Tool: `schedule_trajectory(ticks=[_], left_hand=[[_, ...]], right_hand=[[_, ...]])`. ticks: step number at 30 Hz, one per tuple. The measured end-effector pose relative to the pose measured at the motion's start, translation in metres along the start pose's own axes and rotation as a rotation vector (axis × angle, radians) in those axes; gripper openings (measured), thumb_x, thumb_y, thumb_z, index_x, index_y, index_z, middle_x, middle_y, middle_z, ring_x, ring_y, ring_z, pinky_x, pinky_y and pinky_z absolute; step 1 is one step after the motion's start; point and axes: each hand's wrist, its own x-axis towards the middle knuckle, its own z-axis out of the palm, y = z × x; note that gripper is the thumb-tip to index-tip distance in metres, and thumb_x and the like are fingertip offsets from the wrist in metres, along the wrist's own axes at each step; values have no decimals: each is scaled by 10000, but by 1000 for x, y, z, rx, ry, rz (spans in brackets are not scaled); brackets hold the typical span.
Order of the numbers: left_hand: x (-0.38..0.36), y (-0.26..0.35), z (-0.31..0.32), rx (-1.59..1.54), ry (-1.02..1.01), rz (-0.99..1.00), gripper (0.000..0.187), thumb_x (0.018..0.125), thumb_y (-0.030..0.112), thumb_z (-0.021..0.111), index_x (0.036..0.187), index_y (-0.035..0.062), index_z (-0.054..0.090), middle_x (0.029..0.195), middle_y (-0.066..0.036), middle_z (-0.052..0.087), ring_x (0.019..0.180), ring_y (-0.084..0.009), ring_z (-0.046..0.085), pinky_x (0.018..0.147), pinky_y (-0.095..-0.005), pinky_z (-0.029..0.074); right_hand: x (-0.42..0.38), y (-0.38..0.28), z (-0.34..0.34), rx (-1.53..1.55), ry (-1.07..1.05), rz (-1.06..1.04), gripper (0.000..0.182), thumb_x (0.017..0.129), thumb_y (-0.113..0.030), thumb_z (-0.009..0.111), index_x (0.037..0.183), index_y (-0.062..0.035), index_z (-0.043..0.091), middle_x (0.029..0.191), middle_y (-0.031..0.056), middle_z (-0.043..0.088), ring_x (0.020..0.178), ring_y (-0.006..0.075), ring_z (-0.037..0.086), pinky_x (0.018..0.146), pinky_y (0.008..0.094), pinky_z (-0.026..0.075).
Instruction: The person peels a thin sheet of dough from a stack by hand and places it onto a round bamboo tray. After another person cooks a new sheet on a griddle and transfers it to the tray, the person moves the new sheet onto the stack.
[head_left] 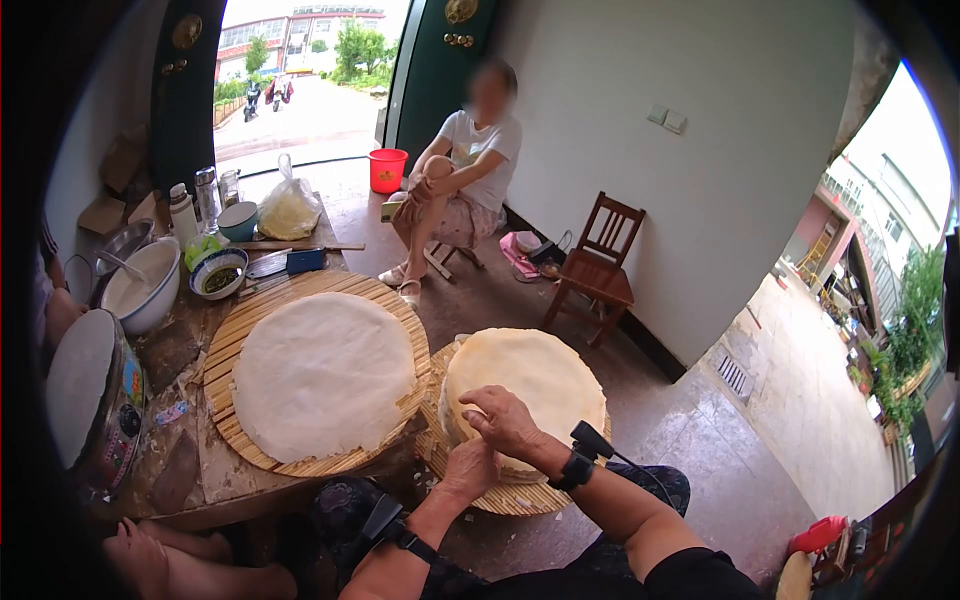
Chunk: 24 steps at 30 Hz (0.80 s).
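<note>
A stack of thin round pale flatbreads point(535, 375) lies on a slatted round mat in front of me. Over its near left edge, my right hand point(505, 420) has its fingers bent but apart, with nothing visible in them. Just below and touching it is my left hand point(470, 472), closed, its fingertips turned away. Whatever the left fingers pinch, if anything, is hidden. To the left, one large white flatbread point(325, 375) lies flat on a second slatted mat point(228, 345).
A round griddle point(82, 385) stands at far left, beside a bowl of batter point(150, 283) and a bowl of dark green sauce point(217, 275). A seated person point(470, 170) is beyond the mats, near a red bucket point(387, 171) and a wooden chair point(597, 265). Another person's hand point(140, 555) rests at lower left.
</note>
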Motion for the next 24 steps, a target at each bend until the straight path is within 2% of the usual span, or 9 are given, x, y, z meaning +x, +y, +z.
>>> schedule_trajectory(ticks=[5,7,9,12,19,21,22,24], left_hand=[[2,-3,3,-24,24,13,145,814,107,526,901,9,590,777,-208,632,775,-392,623,689,-484,489],[1,-1,0,-33,4,5,163,796,110,564,907,-7,584,786,-209,624,793,-380,621,694,-465,492],[-1,-2,2,-49,80,51,131,812,102,546,875,-4,590,775,-201,620,787,-375,622,695,-462,491],[-1,5,-8,-34,7,11,116,822,98,535,841,2,597,771,-198,617,788,-370,623,699,-460,488],[2,3,-2,-68,57,104,136,835,114,526,833,-1,600,756,-208,617,758,-380,621,677,-472,487],[2,2,-1,-24,-5,-7,168,820,135,541,866,9,642,808,-211,641,791,-379,635,719,-474,497],[2,3,-3,-20,-3,13,168,820,135,541,866,9,642,808,-211,641,791,-379,635,719,-474,497],[2,6,-7,73,-129,-79,182,813,152,552,833,-11,631,795,-231,638,787,-390,631,710,-482,495]], right_hand=[[2,-2,-2,-9,-15,19,226,801,-155,618,1007,-65,630,964,156,634,950,349,578,830,426,474],[2,1,1,2,-36,18,252,802,-151,616,1040,-68,624,981,162,633,980,351,571,857,429,464],[5,2,3,14,-55,72,266,806,-149,613,1059,-69,623,1009,162,628,996,346,568,865,420,463],[9,5,6,48,-59,115,264,820,-152,603,1070,-69,622,1055,157,619,1008,331,568,870,403,462],[19,3,7,108,-57,111,232,849,-184,590,1042,-60,622,1036,145,622,1010,323,564,881,394,453],[15,1,12,116,-55,80,240,854,-203,585,1044,-60,620,1027,148,620,1009,326,564,882,397,451],[13,0,12,115,-82,85,248,856,-204,579,1055,-61,617,1030,150,619,1008,329,564,884,398,451],[10,0,15,112,-93,88,255,860,-205,570,1066,-61,616,1032,154,618,1007,332,566,884,400,450]])
